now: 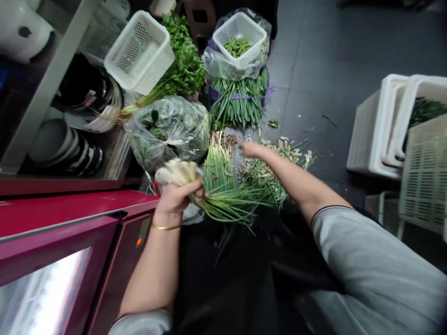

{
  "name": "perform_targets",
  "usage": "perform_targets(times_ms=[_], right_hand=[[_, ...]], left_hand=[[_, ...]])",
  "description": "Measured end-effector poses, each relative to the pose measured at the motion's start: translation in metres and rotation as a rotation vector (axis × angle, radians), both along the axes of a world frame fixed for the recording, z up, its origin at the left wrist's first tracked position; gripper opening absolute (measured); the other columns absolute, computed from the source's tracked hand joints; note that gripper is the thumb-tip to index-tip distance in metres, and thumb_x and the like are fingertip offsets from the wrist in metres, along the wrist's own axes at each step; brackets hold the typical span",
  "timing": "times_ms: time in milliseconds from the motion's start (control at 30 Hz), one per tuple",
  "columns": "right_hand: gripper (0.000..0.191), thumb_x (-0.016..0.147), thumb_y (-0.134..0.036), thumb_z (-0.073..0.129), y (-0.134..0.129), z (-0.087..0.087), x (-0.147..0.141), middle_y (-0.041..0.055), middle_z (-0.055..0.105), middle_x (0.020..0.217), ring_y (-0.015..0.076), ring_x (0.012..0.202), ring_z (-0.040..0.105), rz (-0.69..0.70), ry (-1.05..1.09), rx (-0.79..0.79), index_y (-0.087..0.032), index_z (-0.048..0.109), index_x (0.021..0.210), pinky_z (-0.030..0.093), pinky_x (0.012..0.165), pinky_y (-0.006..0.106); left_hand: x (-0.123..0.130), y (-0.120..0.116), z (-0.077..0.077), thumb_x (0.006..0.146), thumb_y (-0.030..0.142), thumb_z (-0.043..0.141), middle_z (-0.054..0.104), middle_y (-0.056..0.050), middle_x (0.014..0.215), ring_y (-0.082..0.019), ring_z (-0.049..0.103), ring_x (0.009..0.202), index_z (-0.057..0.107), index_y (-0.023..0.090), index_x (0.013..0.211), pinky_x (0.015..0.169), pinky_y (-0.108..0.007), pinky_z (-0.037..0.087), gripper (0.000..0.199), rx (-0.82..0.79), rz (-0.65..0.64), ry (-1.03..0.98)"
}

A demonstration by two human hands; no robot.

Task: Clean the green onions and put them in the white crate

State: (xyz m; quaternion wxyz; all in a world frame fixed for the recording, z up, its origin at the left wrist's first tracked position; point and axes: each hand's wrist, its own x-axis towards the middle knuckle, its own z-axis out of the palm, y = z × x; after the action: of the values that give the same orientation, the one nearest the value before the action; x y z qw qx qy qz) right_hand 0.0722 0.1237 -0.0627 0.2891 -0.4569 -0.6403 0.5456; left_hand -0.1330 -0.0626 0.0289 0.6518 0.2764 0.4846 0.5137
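Observation:
My left hand (178,195) is wrapped round a bunch of spring onions (226,202), with the pale root ends bundled above the fist and the long green leaves trailing right. Past that bunch, a pile of untrimmed spring onions (218,163) lies on the floor, brown roots pointing away from me. My right hand (249,149) hovers over the floor just right of those roots, fingers curled together and blurred; what they hold, if anything, is hidden. Under my right forearm spreads a heap of stripped leaves and scraps (267,172).
A tied clear bag of greens (171,130) stands at left, near an empty white basket (139,53) and leafy celery (185,56). Beyond are tied green leaves (237,100) and a basket of green pods (240,39). White crates (377,125) stand right; a red cabinet (70,209) borders the left.

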Motion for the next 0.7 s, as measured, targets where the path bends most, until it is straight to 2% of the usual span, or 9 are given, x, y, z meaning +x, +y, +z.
perform_targets(times_ms=[67, 133, 167, 267, 367, 467, 533, 600, 700], right_hand=[[0.007, 0.074, -0.017, 0.074, 0.009, -0.065, -0.003, 0.0091, 0.071, 0.07, 0.018, 0.074, 0.068, 0.071, -0.24, -0.12, -0.011, 0.07, 0.074, 0.052, 0.078, 0.026], [0.003, 0.076, -0.01, 0.068, 0.017, -0.12, -0.013, 0.0119, 0.073, 0.08, 0.0212, 0.084, 0.069, 0.11, -0.426, -0.2, -0.01, 0.071, 0.078, 0.05, 0.083, 0.028], [0.008, 0.079, -0.01, 0.065, 0.021, -0.142, -0.022, 0.0137, 0.074, 0.09, 0.0224, 0.092, 0.068, 0.117, -0.497, -0.225, -0.009, 0.071, 0.084, 0.049, 0.087, 0.029], [0.023, 0.085, -0.013, 0.059, 0.032, -0.195, -0.056, 0.0181, 0.068, 0.116, 0.0241, 0.112, 0.062, 0.122, -0.634, -0.282, -0.009, 0.069, 0.105, 0.045, 0.095, 0.028], [0.033, 0.082, -0.016, 0.063, 0.039, -0.228, -0.087, 0.0241, 0.062, 0.125, 0.0275, 0.115, 0.06, 0.123, -0.713, -0.349, -0.007, 0.064, 0.113, 0.045, 0.094, 0.029], [0.031, 0.079, -0.017, 0.067, 0.039, -0.243, -0.097, 0.0278, 0.061, 0.123, 0.031, 0.112, 0.06, 0.11, -0.738, -0.387, -0.005, 0.065, 0.107, 0.047, 0.093, 0.035], [0.025, 0.078, -0.018, 0.069, 0.041, -0.24, -0.09, 0.0248, 0.065, 0.114, 0.0299, 0.109, 0.062, 0.103, -0.704, -0.38, -0.005, 0.066, 0.099, 0.048, 0.091, 0.036], [0.021, 0.077, -0.022, 0.071, 0.045, -0.224, -0.077, 0.0176, 0.069, 0.102, 0.025, 0.099, 0.064, 0.095, -0.632, -0.358, -0.008, 0.066, 0.092, 0.051, 0.085, 0.033], [0.02, 0.077, -0.027, 0.07, 0.058, -0.175, -0.049, 0.007, 0.069, 0.086, 0.0154, 0.077, 0.065, 0.061, -0.507, -0.304, -0.013, 0.062, 0.087, 0.055, 0.068, 0.026]], left_hand=[[-0.001, 0.001, -0.011, 0.063, 0.033, 0.081, 0.051, 0.005, 0.054, -0.009, 0.044, 0.04, 0.061, 0.021, 0.08, 0.051, -0.032, 0.048, 0.029, -0.163, -0.042, 0.008], [-0.004, 0.001, -0.018, 0.065, 0.038, 0.079, 0.046, 0.005, 0.048, -0.009, 0.04, 0.037, 0.062, 0.021, 0.075, 0.051, -0.033, 0.045, 0.026, -0.187, -0.035, -0.047], [-0.006, 0.001, -0.019, 0.066, 0.039, 0.078, 0.043, 0.006, 0.046, -0.009, 0.038, 0.036, 0.063, 0.022, 0.074, 0.05, -0.033, 0.044, 0.024, -0.185, -0.005, -0.07], [-0.015, 0.001, -0.02, 0.066, 0.039, 0.078, 0.041, 0.004, 0.047, -0.01, 0.039, 0.039, 0.066, 0.026, 0.072, 0.05, -0.034, 0.041, 0.019, -0.211, 0.082, -0.085], [-0.02, 0.004, -0.02, 0.065, 0.041, 0.078, 0.041, 0.003, 0.048, -0.012, 0.039, 0.04, 0.065, 0.027, 0.067, 0.046, -0.033, 0.037, 0.019, -0.229, 0.119, -0.099], [-0.021, 0.009, -0.021, 0.063, 0.04, 0.08, 0.039, 0.003, 0.047, -0.011, 0.035, 0.038, 0.063, 0.027, 0.066, 0.041, -0.029, 0.031, 0.022, -0.257, 0.158, -0.108], [-0.02, 0.013, -0.022, 0.061, 0.036, 0.082, 0.038, 0.005, 0.045, -0.009, 0.033, 0.037, 0.063, 0.025, 0.068, 0.039, -0.027, 0.029, 0.023, -0.287, 0.177, -0.1], [-0.018, 0.017, -0.023, 0.061, 0.032, 0.082, 0.04, 0.006, 0.045, -0.007, 0.033, 0.036, 0.061, 0.022, 0.07, 0.038, -0.024, 0.029, 0.024, -0.302, 0.226, -0.08], [-0.011, 0.023, -0.022, 0.059, 0.026, 0.082, 0.052, 0.005, 0.055, -0.006, 0.039, 0.038, 0.058, 0.019, 0.076, 0.038, -0.022, 0.033, 0.03, -0.293, 0.328, -0.005]])
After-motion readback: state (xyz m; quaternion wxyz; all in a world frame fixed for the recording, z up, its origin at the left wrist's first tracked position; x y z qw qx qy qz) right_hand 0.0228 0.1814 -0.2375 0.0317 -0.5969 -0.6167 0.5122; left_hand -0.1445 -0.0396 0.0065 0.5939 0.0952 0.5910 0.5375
